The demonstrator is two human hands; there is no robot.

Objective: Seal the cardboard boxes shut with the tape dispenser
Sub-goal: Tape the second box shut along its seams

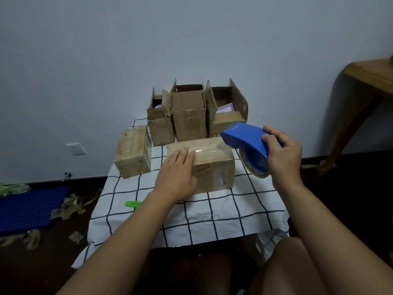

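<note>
Head camera looks down on a small desk (212,220) covered with a white cloth crossed by dark grid lines. On it, nearest me, I see a closed brown cardboard box (214,165) with clear tape shining along its top. My left hand (176,177) lies flat on that box's left end, fingers straight and together, pressing the taped top. My right hand (282,154) grips the blue plastic tape dispenser (246,141), fingers curled round its rear, holding it in the air just beside the box's right end; the tape roll (253,165) hangs beneath it. The two hands are apart, the box between them.

Left of the near box sits a second closed, taped cardboard box (133,153). Behind stand three open cardboard boxes (189,116) in a row, flaps up, against the grey wall. A small green object (133,203) rests on the cloth by my left forearm. On the dark floor at left lie torn tape scraps (70,207) and a blue mesh mat (32,209). A wooden table (368,81) stands at right.
</note>
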